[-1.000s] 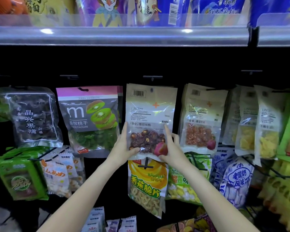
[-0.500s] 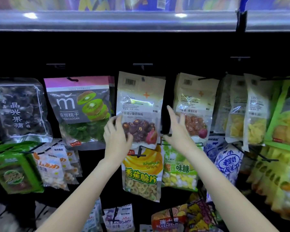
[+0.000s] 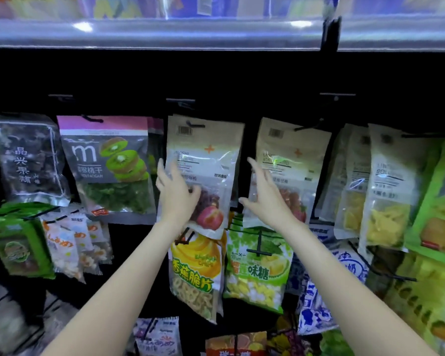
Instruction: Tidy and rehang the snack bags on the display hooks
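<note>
Dark peg wall under lit shelf (image 3: pixel 216 34), bags on hooks; L hand (image 3: pixel 176 199) & R hand (image 3: pixel 266 201) fingers released.

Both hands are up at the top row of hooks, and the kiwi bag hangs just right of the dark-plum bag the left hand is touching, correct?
Not quite. In the head view the kiwi bag hangs just left of the dark-plum bag, not right. The rest holds: both hands are up at the top row, and the left hand touches that plum bag, while the right hand reaches in front of the neighbouring beige bag.
</note>
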`<state>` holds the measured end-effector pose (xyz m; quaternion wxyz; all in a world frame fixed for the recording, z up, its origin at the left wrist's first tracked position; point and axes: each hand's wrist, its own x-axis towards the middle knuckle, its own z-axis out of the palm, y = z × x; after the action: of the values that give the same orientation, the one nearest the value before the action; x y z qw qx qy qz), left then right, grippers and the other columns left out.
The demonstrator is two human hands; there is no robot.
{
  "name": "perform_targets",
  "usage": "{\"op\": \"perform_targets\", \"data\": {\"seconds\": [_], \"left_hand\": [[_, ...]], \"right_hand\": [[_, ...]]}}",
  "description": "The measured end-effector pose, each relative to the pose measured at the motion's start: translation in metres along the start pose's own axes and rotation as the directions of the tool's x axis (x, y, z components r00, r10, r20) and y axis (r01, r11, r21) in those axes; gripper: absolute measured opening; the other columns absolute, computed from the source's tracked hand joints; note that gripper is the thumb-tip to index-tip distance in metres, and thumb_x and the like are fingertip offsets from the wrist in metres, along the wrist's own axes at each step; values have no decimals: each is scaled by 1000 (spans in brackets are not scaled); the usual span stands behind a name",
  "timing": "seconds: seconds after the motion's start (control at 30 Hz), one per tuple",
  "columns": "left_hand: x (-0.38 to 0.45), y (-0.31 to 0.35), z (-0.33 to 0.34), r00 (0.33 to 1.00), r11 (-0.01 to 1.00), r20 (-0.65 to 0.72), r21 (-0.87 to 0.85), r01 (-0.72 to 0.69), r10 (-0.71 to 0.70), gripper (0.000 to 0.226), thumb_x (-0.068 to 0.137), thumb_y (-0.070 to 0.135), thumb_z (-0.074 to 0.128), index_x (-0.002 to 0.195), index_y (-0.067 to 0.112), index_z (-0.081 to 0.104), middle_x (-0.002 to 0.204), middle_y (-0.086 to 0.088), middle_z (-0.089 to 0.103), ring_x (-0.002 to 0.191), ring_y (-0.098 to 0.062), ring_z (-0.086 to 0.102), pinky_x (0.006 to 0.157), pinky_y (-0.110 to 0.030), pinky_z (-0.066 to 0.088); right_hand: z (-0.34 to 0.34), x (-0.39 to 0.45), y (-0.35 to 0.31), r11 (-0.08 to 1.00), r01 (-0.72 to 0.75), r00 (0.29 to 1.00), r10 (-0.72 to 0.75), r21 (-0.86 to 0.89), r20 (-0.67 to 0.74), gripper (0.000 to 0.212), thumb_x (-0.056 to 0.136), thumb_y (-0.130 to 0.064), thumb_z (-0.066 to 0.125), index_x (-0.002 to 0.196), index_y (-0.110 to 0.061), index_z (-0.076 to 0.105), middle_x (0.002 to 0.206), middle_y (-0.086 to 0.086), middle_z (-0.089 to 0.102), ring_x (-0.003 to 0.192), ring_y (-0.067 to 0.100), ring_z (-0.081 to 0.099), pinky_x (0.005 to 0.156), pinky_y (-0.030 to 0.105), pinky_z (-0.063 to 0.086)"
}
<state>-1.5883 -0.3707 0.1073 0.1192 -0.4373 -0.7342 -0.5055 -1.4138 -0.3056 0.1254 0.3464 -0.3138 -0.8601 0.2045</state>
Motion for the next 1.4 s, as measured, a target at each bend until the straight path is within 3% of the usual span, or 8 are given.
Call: {"op": "perform_targets", "data": {"seconds": [0.13, 0.23, 0.47, 0.57, 0.73, 0.93, 1.2, 1.4], "left_hand": [[13, -18, -4, 992, 993, 121, -109, 36, -23, 96, 83, 26, 69, 149, 23, 1, 155, -15, 3, 140, -35, 13, 108, -48, 22], [21, -39, -11, 974, 984, 228, -172, 38, 2, 112, 75, 28, 77, 149, 21, -6, 156, -9, 7, 143, -25, 7, 114, -46, 15], [13, -74, -17, 876, 957, 483, -244, 154, -18, 134, 57, 42, 87, 149, 22, -8, 155, 2, 13, 142, -15, 19, 116, -41, 22], [12, -72, -17, 876, 970, 482, -207, 126, -11, 125, 66, 25, 85, 149, 19, -8, 149, 1, 23, 138, -15, 26, 111, -31, 27], [5, -64, -16, 880, 994, 471, -54, 98, -61, 121, 73, 27, 79, 148, 22, -15, 145, -21, 25, 135, -32, 29, 107, -35, 27], [-7, -55, -9, 874, 998, 482, 58, 35, -59, 107, 83, 20, 69, 147, 26, -16, 142, -24, 21, 119, -41, 45, 89, -33, 37], [-3, -60, -17, 894, 993, 446, 117, -20, -34, 110, 83, 17, 70, 146, 27, -20, 134, -22, 30, 109, -42, 51, 87, -38, 42], [-12, -57, -20, 927, 942, 374, 315, -116, -11, 107, 85, 28, 68, 146, 21, -19, 128, -19, 35, 90, -39, 58, 70, -34, 41]], "right_hand": [[29, 17, -17, 990, -10, 998, 2, 140, 58, 100, 84, -7, 67, 149, -27, -6, 155, 3, 6, 135, 15, 28, 95, 11, 28], [48, 21, -20, 969, -24, 1000, 19, 247, 26, 105, 82, -2, 68, 149, -30, -8, 153, 1, 9, 94, 1, 42, 66, -8, 33], [72, 6, -8, 964, -168, 981, 142, 208, 133, 116, 79, -3, 72, 145, -36, -17, 153, 6, 8, 127, 22, 38, 75, 9, 29], [72, 9, -9, 972, -186, 974, 164, 145, 155, 120, 77, -1, 72, 143, -40, -21, 154, 8, 4, 134, 25, 33, 86, 23, 34], [67, 14, -7, 989, -129, 982, 118, 71, 147, 118, 78, 6, 68, 142, -47, -16, 153, 1, 8, 100, 8, 42, 80, 22, 45], [55, 9, -7, 995, -98, 985, 92, 37, 145, 115, 78, 9, 66, 145, -42, -13, 154, 0, 9, 118, 20, 45, 80, 24, 46], [74, 2, -6, 993, -63, 992, 73, -97, 101, 114, 81, 13, 58, 140, -50, -16, 151, 4, 6, 68, 20, 59, 60, 30, 53], [74, -2, -7, 970, -30, 994, 53, -240, 93, 109, 83, 11, 56, 144, -45, -13, 145, 7, 14, 65, 23, 57, 58, 32, 51]]}}
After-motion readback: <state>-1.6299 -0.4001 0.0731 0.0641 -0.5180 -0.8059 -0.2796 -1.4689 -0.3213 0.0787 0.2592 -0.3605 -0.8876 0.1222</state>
